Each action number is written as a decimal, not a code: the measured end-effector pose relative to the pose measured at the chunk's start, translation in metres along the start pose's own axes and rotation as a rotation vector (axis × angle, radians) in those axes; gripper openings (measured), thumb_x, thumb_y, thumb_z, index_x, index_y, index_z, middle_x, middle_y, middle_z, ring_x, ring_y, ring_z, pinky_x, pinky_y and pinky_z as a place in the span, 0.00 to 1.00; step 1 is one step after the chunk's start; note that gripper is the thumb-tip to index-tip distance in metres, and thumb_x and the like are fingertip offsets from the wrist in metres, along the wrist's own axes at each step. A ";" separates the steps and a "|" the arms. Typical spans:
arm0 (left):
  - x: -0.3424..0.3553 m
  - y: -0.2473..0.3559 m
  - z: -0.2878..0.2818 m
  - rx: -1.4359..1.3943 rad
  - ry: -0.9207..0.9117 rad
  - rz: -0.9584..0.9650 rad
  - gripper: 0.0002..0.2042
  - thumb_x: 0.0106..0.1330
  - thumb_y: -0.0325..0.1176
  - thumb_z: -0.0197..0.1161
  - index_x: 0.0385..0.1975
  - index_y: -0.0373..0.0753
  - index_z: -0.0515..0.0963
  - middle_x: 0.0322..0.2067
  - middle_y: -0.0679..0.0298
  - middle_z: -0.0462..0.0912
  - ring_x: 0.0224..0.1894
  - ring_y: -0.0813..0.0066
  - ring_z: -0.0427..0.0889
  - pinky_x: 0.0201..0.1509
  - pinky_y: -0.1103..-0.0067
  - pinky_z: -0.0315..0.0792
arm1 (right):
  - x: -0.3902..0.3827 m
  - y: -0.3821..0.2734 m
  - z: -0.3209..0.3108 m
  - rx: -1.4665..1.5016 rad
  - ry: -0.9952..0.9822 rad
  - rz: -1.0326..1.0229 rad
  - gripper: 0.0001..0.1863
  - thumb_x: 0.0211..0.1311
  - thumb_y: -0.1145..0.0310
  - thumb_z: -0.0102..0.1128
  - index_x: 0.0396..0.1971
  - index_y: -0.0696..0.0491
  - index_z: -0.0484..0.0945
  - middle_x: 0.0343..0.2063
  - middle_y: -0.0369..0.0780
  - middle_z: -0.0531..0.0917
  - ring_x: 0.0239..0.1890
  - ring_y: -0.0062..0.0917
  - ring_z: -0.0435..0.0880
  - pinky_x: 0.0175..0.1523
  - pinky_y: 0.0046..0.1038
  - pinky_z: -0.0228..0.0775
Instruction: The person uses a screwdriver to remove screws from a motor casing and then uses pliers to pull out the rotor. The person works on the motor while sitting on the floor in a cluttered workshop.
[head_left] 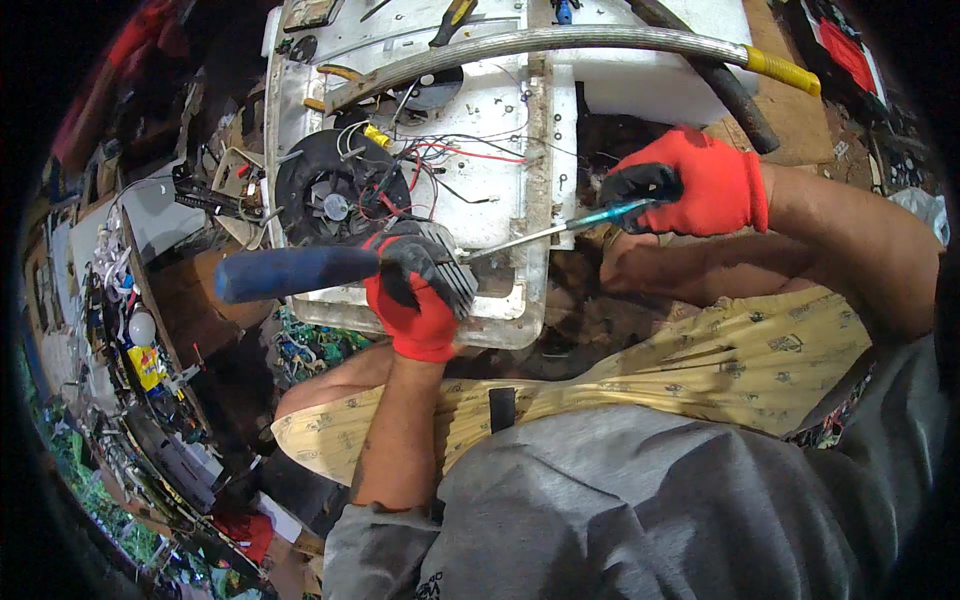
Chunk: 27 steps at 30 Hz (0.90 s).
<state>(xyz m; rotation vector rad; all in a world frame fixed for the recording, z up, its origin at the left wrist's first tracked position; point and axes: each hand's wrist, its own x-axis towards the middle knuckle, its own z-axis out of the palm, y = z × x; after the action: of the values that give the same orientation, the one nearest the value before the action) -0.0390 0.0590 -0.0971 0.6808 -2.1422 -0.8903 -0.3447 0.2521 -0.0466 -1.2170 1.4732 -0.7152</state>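
My left hand, in a red and black glove, is closed round a grey finned metal piece. A thick, dark blue, handle-shaped part sticks out to the left of that hand; whether it is joined to the finned piece is hidden. My right hand, gloved alike, grips a screwdriver by its teal handle. The shaft points left and its tip meets the edge of the finned piece. Just beyond my left hand lies a round black fan with loose red and black wires.
A dirty white panel lies under the work. Across it runs a ribbed grey pipe with a yellow end, beside a dark rod. Small screws dot the panel. Piled scrap and a light bulb fill the left side.
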 end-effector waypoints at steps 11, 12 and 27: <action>0.013 -0.005 0.002 -0.115 -0.035 -0.269 0.20 0.70 0.45 0.57 0.45 0.29 0.76 0.42 0.54 0.82 0.45 0.62 0.80 0.51 0.71 0.71 | -0.002 0.017 -0.003 0.014 0.024 0.006 0.17 0.53 0.75 0.66 0.45 0.53 0.83 0.32 0.38 0.87 0.33 0.21 0.83 0.41 0.28 0.76; 0.012 -0.006 0.001 -0.087 -0.030 -0.272 0.20 0.70 0.45 0.57 0.45 0.29 0.76 0.41 0.54 0.81 0.44 0.62 0.80 0.51 0.71 0.71 | -0.002 0.017 -0.002 0.027 0.021 0.004 0.17 0.53 0.75 0.66 0.45 0.53 0.83 0.32 0.38 0.86 0.33 0.21 0.83 0.41 0.28 0.76; 0.015 -0.008 -0.002 0.002 -0.064 -0.184 0.20 0.71 0.46 0.56 0.43 0.30 0.77 0.39 0.55 0.83 0.42 0.62 0.81 0.50 0.71 0.72 | 0.005 0.015 0.003 0.033 -0.005 0.050 0.16 0.55 0.73 0.68 0.45 0.52 0.83 0.33 0.40 0.87 0.34 0.23 0.83 0.43 0.29 0.77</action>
<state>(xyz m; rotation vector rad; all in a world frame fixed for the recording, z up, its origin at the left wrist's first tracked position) -0.0447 0.0433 -0.0961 0.8718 -2.1623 -1.0200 -0.3464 0.2522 -0.0626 -1.1523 1.4772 -0.6996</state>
